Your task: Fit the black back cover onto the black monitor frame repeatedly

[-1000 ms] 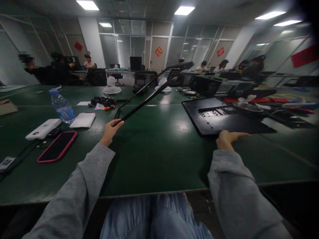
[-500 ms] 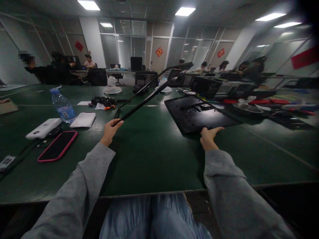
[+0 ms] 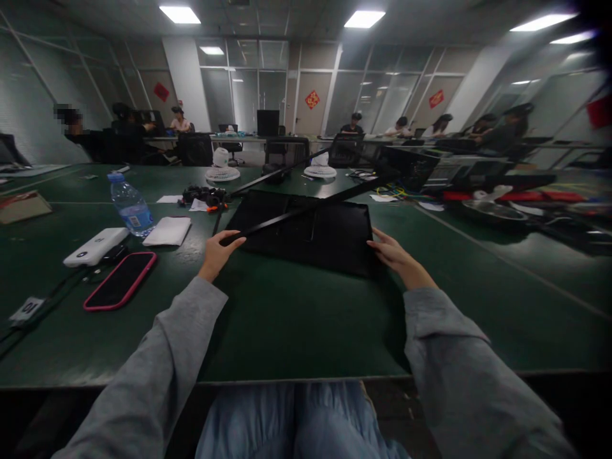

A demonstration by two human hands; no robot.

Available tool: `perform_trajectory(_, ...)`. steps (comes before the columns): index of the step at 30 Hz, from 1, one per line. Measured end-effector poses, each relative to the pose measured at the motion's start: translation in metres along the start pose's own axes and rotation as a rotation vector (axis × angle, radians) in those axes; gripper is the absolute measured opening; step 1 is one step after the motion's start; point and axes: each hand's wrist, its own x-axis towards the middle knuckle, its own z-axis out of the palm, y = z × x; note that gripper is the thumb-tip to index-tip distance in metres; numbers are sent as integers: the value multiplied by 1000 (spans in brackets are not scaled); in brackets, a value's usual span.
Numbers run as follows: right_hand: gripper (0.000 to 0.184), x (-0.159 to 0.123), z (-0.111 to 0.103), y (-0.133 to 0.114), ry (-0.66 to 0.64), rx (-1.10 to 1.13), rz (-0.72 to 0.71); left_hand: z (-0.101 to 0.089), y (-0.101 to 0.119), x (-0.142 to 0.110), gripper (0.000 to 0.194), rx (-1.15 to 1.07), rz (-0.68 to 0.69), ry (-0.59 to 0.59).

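Observation:
A flat black panel [image 3: 329, 245] lies on the green table [image 3: 296, 319] straight ahead of me. My right hand [image 3: 393, 254] rests on its right front corner with fingers wrapped on the edge. My left hand [image 3: 218, 250] grips the near corner of a thin black frame [image 3: 306, 209], which is tilted up over the panel and slants away to the right.
On the left lie a pink-edged phone [image 3: 120, 280], a white power bank [image 3: 95, 247], a folded white cloth [image 3: 168, 231] and a water bottle [image 3: 130, 205]. Small fans [image 3: 221, 167] and black tools [image 3: 203, 195] sit farther back. Cluttered equipment [image 3: 502, 204] fills the right; people sit at far desks.
My right hand has dragged the black panel from the right to the middle, under the frame. The frame in my left hand has dropped to a lower tilt.

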Motion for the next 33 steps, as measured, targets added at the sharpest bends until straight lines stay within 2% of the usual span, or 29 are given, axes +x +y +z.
perform_trajectory(3,41,14,-5,2,300,-32,-8,-1,-3,-1,43,112,39,-36)
perform_trajectory(5,28,20,-15,0,415,43,-51,-1,-2,-3,39,168,67,-52)
perform_trajectory(7,32,21,-29,-7,324,174,-46,0,3,-6,34,221,107,-79)
perform_trajectory(9,46,18,-40,-13,106,263,-21,2,10,-10,30,282,149,-117)
perform_trajectory(11,49,13,-44,-15,-71,239,-40,3,16,-13,27,341,178,-153)
perform_trajectory(12,48,11,-43,-14,-112,185,-76,3,18,-14,27,367,184,-169)
perform_trajectory(14,48,9,-35,-8,-104,47,-193,3,19,-15,27,409,190,-196)
perform_trajectory(17,57,12,-22,8,19,-158,-362,2,16,-15,27,457,195,-237)
perform_trajectory(19,60,15,-18,18,92,-305,-425,2,12,-14,26,479,206,-266)
perform_trajectory(23,63,17,-22,30,150,-508,-458,5,4,-13,25,502,233,-291)
perform_trajectory(33,60,18,-28,46,169,-624,-449,9,-6,-11,25,500,256,-343)
